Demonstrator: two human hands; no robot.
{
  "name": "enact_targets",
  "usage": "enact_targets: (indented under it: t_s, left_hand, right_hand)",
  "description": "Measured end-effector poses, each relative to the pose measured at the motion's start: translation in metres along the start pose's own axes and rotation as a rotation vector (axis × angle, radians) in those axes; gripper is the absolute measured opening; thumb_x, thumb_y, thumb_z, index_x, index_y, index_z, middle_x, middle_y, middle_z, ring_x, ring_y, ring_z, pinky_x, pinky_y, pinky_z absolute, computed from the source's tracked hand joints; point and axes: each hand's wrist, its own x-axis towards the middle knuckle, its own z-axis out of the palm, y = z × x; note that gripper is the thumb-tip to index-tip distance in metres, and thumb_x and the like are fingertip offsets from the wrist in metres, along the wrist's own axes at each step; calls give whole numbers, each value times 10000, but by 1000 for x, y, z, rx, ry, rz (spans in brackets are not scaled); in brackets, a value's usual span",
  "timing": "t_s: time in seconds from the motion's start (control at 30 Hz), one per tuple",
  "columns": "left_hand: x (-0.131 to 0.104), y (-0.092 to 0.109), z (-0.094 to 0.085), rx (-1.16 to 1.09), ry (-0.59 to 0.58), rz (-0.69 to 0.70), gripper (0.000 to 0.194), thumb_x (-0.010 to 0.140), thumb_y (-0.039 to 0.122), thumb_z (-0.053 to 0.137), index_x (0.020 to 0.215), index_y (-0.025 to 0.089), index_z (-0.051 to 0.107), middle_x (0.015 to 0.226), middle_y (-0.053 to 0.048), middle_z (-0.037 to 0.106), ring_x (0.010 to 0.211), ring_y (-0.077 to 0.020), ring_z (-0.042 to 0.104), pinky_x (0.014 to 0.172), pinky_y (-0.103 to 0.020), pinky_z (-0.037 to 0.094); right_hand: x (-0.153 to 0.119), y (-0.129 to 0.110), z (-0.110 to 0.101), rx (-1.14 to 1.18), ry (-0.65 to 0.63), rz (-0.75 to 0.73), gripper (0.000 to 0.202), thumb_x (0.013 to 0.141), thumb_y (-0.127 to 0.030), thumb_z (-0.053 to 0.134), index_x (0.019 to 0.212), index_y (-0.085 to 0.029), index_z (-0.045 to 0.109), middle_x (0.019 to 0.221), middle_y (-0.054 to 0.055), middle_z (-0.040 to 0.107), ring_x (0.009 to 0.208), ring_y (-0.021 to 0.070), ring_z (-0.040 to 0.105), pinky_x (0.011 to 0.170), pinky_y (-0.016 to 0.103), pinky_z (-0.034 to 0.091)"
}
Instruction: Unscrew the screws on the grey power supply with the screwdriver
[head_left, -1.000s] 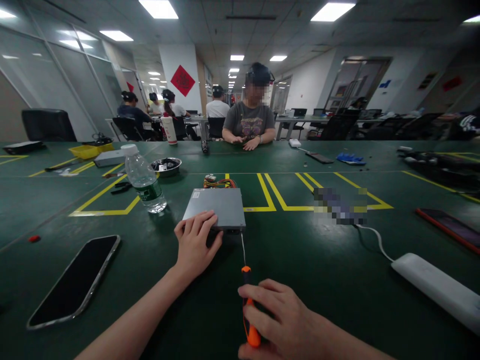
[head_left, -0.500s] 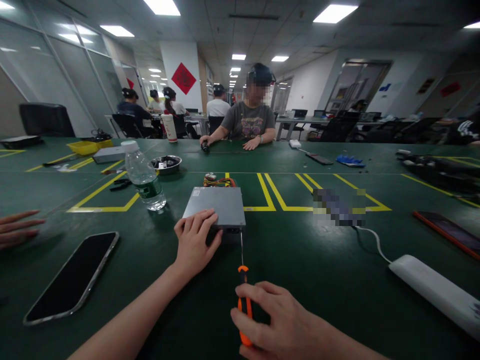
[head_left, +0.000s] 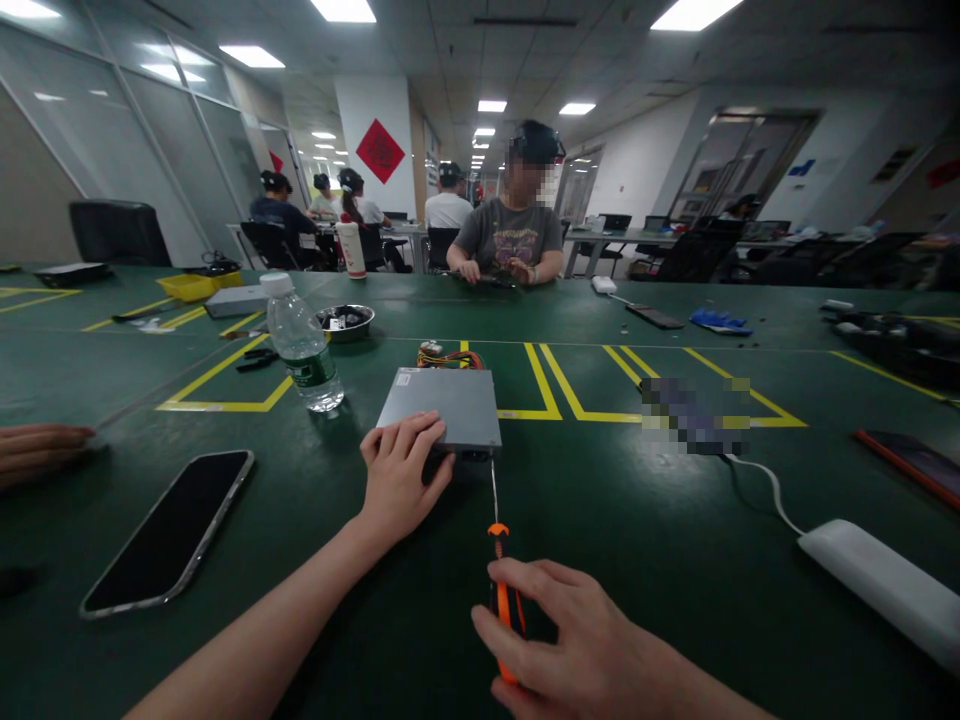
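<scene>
A flat grey computer power supply lies on the green table with its bundle of coloured wires at the far side. My left hand grips its near left corner, fingers on the top and thumb against the front face. In my right hand is a screwdriver with an orange and black handle, held between thumb and fingers. Its thin shaft points away from me, and the tip meets the near right corner of the power supply; the exact contact point is too small to make out.
A water bottle stands left of the power supply, near a metal bowl. A phone lies at left, beside another person's hand. At right is a white power strip with its cable. A person sits opposite.
The view has shifted slightly, so everything sits a bit farther right. My fingers have moved slightly on the screwdriver handle. The person opposite has brought both hands together over a dark object.
</scene>
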Motion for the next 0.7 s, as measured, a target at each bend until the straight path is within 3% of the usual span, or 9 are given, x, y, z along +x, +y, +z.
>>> enact_targets:
  t_s: [0.07,0.17,0.3,0.43,0.53,0.7]
  left_hand:
    - [1,0,0,3,-3,0,286,823,309,521,1102,249,520,1206,-59,584,1117,-242,502,885,-428,271]
    - [1,1,-1,1,1,4,285,824,310,521,1102,247,520,1201,-62,589,1112,-244,507,884,-427,272]
    - [1,1,-1,-6,1,4,285,829,308,521,1107,243,517,1205,-66,587,1113,-239,508,883,-423,272]
    - [1,1,-1,-2,3,4,286,832,306,519,1112,247,511,1208,-67,585,1109,-238,509,881,-425,270]
    - [1,2,-1,2,7,9,283,834,310,518,1109,241,510,1202,-66,587,1108,-235,509,879,-422,270]
    - [1,2,-1,-9,7,3,283,829,308,523,1103,241,519,1204,-64,587,1108,-236,511,882,-419,272]
  right_hand:
    - [2,0,-2,1,-10,-4,291,951,-333,355,1057,-164,567,976,136,643,826,177,640,665,280,514]
    - [-1,0,1,6,78,-11,236,930,-340,444,957,-144,572,951,124,659,706,144,642,651,266,504]
    - [-8,2,6,10,166,26,277,920,-399,461,838,-143,528,953,133,669,728,156,649,678,280,506]
    - [-4,1,2,30,48,36,313,939,-406,382,997,-147,549,998,132,650,839,182,643,696,294,516]
    - [0,-1,1,4,-33,-1,268,920,-350,446,1085,-166,549,1023,135,639,877,183,632,709,294,510]
    - [-8,0,10,26,38,5,181,884,-328,527,889,-149,550,1042,139,648,686,130,634,654,258,501]
